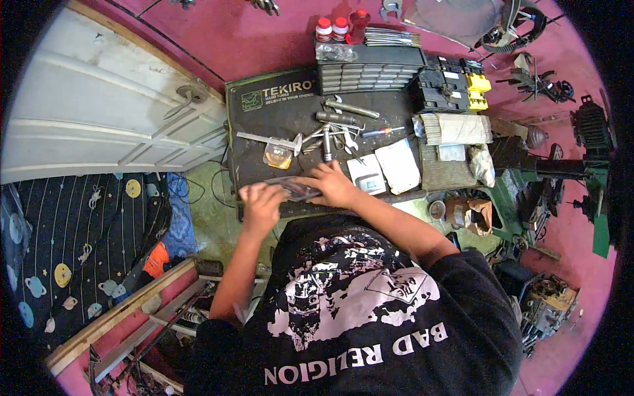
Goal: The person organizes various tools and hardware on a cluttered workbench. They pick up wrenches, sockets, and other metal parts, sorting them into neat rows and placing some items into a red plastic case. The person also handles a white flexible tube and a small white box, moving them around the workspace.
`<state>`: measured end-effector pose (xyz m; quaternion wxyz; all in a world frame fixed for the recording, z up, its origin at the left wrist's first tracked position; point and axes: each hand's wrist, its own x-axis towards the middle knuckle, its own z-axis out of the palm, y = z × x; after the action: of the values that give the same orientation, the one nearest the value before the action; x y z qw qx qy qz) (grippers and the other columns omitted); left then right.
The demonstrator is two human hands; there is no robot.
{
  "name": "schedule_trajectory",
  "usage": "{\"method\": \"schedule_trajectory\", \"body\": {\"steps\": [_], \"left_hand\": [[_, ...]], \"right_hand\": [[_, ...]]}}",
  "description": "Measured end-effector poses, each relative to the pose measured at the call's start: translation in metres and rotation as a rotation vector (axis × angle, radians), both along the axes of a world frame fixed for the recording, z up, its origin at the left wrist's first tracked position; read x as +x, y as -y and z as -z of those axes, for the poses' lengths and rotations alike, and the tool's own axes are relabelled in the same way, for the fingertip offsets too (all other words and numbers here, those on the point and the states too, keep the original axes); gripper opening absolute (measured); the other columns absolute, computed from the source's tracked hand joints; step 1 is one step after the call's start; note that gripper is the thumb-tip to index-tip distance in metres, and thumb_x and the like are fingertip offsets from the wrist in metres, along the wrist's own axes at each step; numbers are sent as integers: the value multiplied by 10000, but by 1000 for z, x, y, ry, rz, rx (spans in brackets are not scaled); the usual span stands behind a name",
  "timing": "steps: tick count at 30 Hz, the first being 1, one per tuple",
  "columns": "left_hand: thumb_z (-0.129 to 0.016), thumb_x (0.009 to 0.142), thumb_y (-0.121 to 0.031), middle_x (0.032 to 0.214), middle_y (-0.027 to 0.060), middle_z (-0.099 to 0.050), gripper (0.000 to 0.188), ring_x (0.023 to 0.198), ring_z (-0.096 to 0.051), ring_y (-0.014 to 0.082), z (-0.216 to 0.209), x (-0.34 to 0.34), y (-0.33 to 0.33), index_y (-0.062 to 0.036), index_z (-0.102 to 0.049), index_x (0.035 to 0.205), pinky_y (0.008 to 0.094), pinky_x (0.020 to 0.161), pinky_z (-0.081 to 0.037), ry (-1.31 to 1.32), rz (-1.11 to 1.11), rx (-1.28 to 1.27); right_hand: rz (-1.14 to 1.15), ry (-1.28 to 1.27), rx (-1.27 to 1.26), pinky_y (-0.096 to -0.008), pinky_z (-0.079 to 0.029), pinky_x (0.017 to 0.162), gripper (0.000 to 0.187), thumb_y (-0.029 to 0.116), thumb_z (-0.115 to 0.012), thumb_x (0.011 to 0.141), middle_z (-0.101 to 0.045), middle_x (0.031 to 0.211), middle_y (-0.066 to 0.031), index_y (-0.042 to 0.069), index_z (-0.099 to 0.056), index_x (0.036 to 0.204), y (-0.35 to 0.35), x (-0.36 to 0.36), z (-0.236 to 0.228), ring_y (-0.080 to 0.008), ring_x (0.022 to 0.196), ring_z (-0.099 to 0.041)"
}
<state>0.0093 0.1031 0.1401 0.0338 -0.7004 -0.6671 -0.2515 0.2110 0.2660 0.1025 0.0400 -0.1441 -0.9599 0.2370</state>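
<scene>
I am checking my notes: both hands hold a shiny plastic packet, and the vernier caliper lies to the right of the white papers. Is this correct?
No: the head view shows the vernier caliper lying to the left of the white papers. The left hand and right hand hold a shiny plastic packet.

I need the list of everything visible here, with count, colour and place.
Mat: one, black, centre.
Plastic packet: one, clear and dark, over mat's front edge.
Caliper: one, silver, left on mat.
Card: one, orange and black, before caliper.
Spanners: several, silver, mid mat.
Screwdriver: one, blue handle, right of spanners.
Papers: two, white, mat's right front.
Cabinet: one, dark grey, rear.
Containers: three, red or white, on cabinet.
Cases: several, black and yellow, right of cabinet.
Wall: one, pink, rear.
Door: one, white, left.
Cloth: one, dark patterned, lower left.
Clutter: uncountable, mixed, lower right.
Shirt: one, black, lower centre.
Left hand: one, bare, on packet.
Right hand: one, bare, on packet.
</scene>
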Motion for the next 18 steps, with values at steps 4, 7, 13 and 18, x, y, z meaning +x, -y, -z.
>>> {"method": "schedule_trajectory", "body": {"steps": [4,7,13,18], "left_hand": [[-731,777,-99,1044,-48,-668,231,1018,-572,214,43,16,-18,-197,-755,985,465,917,-369,29,100,-10],[-747,779,-134,991,-47,-674,233,975,-577,193,82,6,-23,-221,-773,993,445,897,-367,51,87,-64],[-709,852,-146,1025,-18,-681,275,989,-578,217,106,-8,-10,-242,-768,1103,445,888,-362,-53,-97,-255],[-720,858,-205,1138,34,-650,396,1104,-558,250,95,31,-11,-225,-705,1253,467,925,-362,11,-200,-307]], "right_hand": [[150,45,153,-483,-398,918,744,409,-808,768,-658,1101,-57,288,-529,1447,25,60,31,-256,1052,-567],[129,47,163,-490,-402,923,711,451,-793,773,-664,1090,-55,265,-554,1416,25,69,41,-250,1052,-573],[341,104,153,-549,-392,974,568,396,-734,834,-668,1127,-76,153,-614,1333,21,88,36,-260,1126,-553],[567,423,219,-632,-347,1038,452,293,-644,916,-594,1351,-4,275,-587,1364,1,133,53,-269,1253,-502]]}}
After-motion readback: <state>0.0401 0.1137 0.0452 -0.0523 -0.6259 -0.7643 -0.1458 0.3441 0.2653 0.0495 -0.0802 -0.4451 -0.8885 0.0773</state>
